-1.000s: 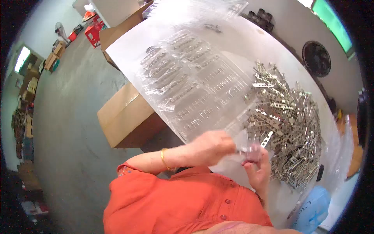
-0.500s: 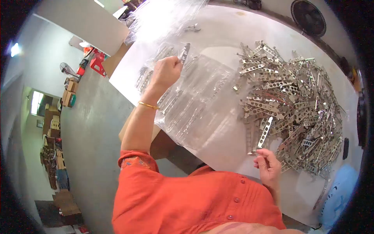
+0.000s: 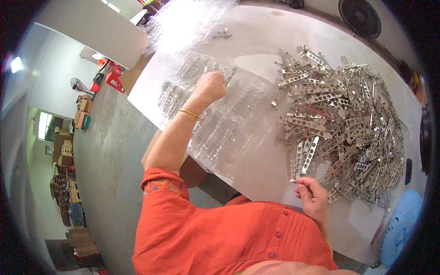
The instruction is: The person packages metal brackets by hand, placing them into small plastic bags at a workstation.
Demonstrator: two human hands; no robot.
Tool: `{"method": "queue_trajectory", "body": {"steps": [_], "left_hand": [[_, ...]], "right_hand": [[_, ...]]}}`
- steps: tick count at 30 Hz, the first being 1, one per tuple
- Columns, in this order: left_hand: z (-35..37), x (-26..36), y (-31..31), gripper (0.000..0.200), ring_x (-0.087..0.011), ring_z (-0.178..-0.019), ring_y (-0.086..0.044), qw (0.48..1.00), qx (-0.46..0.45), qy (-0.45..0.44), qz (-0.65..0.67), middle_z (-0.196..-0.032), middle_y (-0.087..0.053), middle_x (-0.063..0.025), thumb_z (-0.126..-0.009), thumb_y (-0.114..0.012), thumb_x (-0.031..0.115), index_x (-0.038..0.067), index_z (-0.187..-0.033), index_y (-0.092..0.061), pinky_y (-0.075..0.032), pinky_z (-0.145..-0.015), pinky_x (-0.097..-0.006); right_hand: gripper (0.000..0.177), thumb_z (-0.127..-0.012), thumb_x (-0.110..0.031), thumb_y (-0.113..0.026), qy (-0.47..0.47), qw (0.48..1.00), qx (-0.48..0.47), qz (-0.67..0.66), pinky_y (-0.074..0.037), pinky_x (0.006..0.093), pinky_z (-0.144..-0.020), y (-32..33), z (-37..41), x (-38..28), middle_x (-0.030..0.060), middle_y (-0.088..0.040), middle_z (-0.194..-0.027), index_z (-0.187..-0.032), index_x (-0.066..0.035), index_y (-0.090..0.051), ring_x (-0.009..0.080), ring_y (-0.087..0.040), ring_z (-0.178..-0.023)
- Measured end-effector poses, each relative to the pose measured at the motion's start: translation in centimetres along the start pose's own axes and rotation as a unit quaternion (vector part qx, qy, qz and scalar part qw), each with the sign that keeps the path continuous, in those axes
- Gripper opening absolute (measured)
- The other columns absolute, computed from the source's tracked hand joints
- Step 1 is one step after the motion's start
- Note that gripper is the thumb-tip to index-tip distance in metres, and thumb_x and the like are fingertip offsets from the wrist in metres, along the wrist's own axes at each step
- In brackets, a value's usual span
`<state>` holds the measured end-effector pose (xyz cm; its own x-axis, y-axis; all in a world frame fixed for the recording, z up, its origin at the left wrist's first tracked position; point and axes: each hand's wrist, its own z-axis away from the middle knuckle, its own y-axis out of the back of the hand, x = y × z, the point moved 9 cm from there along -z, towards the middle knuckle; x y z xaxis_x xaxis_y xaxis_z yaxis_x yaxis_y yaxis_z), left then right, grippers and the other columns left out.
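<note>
My left hand (image 3: 212, 87) is closed over a clear plastic sheet, knuckles up, on a perforated metal strip (image 3: 232, 73) whose end shows just beyond the fingers. Beneath it, the clear plastic packaging (image 3: 220, 130) has rows of long narrow slots, with metal strips visible through its far left part. At the near edge of a large heap of metal strips (image 3: 339, 123), my right hand (image 3: 314, 197) pinches the near end of a bright perforated strip (image 3: 310, 155). Another strip lies alongside that one. The left fingertips are hidden from view.
The white table (image 3: 256, 183) carries all of this. A shiny stack of clear plastic (image 3: 183, 27) stands at the far left, near a few small metal parts (image 3: 221, 33). A light blue plastic item (image 3: 401, 227) is at the right edge. A black fan (image 3: 360, 18) stands beyond the table.
My left hand has moved right and slightly nearer, lowering its strip towards the plastic. My right hand stays at the heap, its strip shifted slightly left beside another.
</note>
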<state>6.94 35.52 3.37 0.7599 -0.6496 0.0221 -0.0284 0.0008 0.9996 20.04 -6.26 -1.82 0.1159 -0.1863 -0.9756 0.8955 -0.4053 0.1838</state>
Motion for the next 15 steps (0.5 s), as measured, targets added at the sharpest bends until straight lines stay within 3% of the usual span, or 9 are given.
{"method": "queue_trajectory", "body": {"steps": [8,11,13,15], "left_hand": [[-0.6,1.1,-1.2,0.019,-0.0446,-0.085,-0.067,0.999,-0.047,0.014,-0.022,-0.083,-0.067,-0.0278,-0.071,-0.059,0.013,-0.003,-0.074,-0.071,-0.054,-0.078,-0.0499],[-0.7,1.9,-1.0,0.020,-0.0423,-0.088,-0.068,0.995,-0.075,-0.008,-0.061,-0.086,-0.069,-0.0265,-0.071,-0.060,0.012,-0.002,-0.079,-0.073,-0.055,-0.079,-0.0478],[-0.6,2.2,-1.5,0.022,-0.0364,-0.103,-0.068,0.986,-0.143,0.034,-0.084,-0.102,-0.072,-0.0205,-0.075,-0.064,0.006,0.004,-0.093,-0.076,-0.056,-0.088,-0.0455],[-0.9,2.2,-2.1,0.021,-0.0360,-0.103,-0.069,0.987,-0.132,0.039,-0.081,-0.103,-0.072,-0.0202,-0.077,-0.063,0.008,0.004,-0.093,-0.076,-0.056,-0.088,-0.0454]], "right_hand": [[0.014,-0.097,-0.009,-0.062,0.001,1.000,-0.004,0.005,-0.056,0.0294,-0.067,-0.5,0.2,-0.5,0.0089,-0.069,-0.087,-0.109,-0.002,-0.066,0.0146,-0.069,-0.075],[0.014,-0.096,-0.007,-0.062,-0.011,1.000,-0.016,0.010,-0.056,0.0292,-0.068,-0.8,0.4,-0.9,0.0098,-0.069,-0.089,-0.109,-0.002,-0.066,0.0153,-0.069,-0.075],[0.014,-0.096,-0.005,-0.061,-0.003,1.000,-0.005,0.024,-0.056,0.0292,-0.068,-0.6,0.6,-1.5,0.0105,-0.069,-0.091,-0.108,-0.001,-0.066,0.0163,-0.070,-0.075],[0.013,-0.095,-0.005,-0.061,0.006,1.000,-0.001,0.030,-0.056,0.0292,-0.067,-0.5,0.7,-1.4,0.0108,-0.069,-0.091,-0.108,-0.001,-0.066,0.0165,-0.070,-0.074]]}}
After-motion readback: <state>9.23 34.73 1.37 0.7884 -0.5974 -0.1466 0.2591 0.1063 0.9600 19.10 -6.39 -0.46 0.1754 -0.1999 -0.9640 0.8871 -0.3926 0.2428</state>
